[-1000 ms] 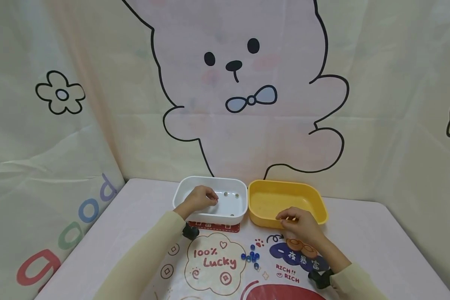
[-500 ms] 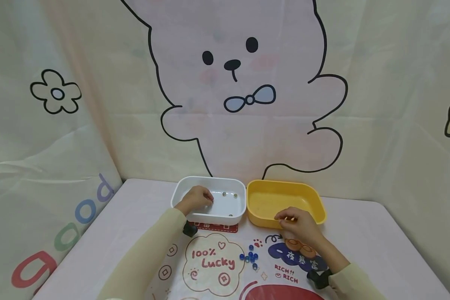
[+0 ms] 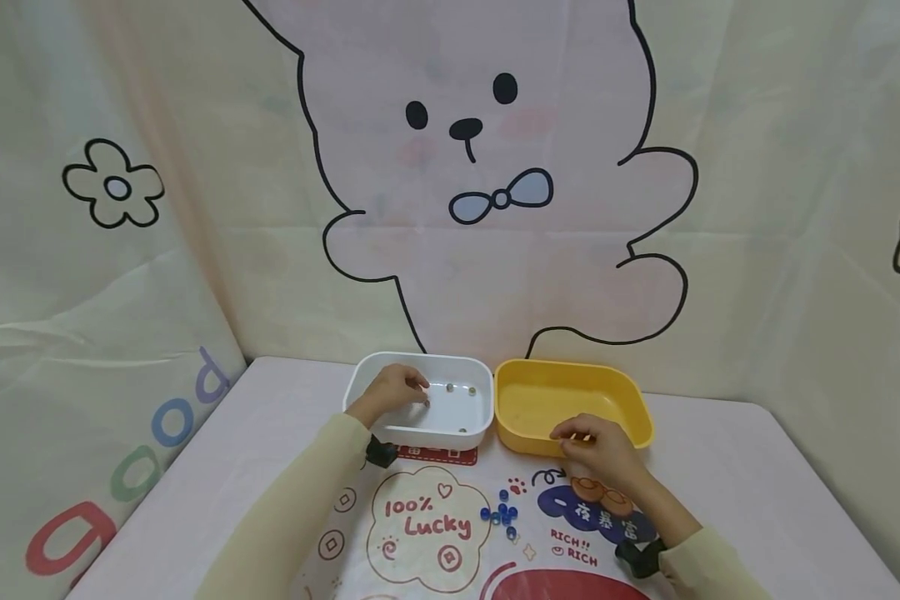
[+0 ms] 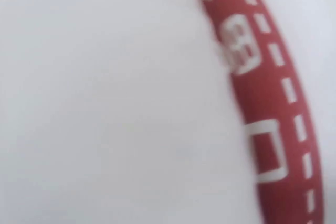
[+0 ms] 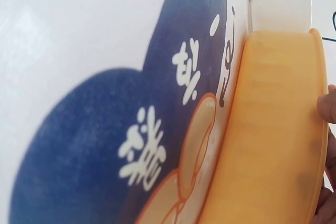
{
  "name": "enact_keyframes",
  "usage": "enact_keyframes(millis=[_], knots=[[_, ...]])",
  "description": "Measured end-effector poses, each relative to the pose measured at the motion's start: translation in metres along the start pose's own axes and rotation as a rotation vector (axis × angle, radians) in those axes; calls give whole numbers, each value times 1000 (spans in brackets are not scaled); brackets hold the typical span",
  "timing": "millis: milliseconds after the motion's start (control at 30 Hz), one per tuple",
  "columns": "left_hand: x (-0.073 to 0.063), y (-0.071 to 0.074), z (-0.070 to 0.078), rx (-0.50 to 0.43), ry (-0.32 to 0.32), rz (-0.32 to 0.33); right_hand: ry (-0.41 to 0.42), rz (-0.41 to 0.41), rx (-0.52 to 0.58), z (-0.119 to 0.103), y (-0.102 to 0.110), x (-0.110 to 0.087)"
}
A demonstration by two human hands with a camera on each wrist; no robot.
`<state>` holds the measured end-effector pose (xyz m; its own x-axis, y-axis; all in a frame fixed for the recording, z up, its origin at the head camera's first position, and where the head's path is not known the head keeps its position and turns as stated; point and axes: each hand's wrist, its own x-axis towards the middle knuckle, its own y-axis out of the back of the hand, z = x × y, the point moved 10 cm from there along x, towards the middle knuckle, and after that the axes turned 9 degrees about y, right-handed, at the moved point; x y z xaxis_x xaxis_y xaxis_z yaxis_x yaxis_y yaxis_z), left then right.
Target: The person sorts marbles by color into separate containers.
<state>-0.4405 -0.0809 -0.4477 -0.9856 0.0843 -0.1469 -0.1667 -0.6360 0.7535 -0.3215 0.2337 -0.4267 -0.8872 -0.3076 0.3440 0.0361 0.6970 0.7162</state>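
Note:
In the head view my left hand (image 3: pixel 392 392) reaches over the near-left side of the white bin (image 3: pixel 360 375), thumb and forefinger spread apart. Just below the thumb tip is a small amber marble (image 3: pixel 427 403); whether it touches the thumb I cannot tell. Several similar marbles (image 3: pixel 472 391) lie on the bin floor. My right hand (image 3: pixel 598 442) holds the near rim of the yellow bin (image 3: pixel 622 392), thumb outside and fingers inside. The right wrist view shows its thumb (image 5: pixel 328 104) at that rim. The left wrist view has no hand, only blurred white and a red print.
A cluster of several blue marbles (image 3: pixel 506 514) lies on the printed tabletop (image 3: pixel 420 542), in front of the bins. The two bins stand side by side near the back edge. Behind them hangs a cloth backdrop (image 3: pixel 487 275) with a bear drawing.
My left thumb and forefinger have moved apart, and the amber marble now shows below them. The left hand has shifted slightly left since a second ago. The right hand stays at the yellow rim.

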Motion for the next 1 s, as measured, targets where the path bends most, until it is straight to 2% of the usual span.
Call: enact_keyframes(millis=[167,400,533,700,867,1000], knots=[[-6,19,6,-54,-23,32,4,1,-2,0,0,-1],[-23,30,8,-71,-52,55,7,-4,-3,0,0,-1],[-35,30,10,-64,-83,76,3,-2,-5,0,0,0],[-56,26,16,-77,-141,82,7,-6,-8,-1,0,0],[-82,20,27,-91,-216,75,17,-5,-15,-3,1,0],[-97,12,36,-80,-290,51,12,-6,-12,-3,0,1]])
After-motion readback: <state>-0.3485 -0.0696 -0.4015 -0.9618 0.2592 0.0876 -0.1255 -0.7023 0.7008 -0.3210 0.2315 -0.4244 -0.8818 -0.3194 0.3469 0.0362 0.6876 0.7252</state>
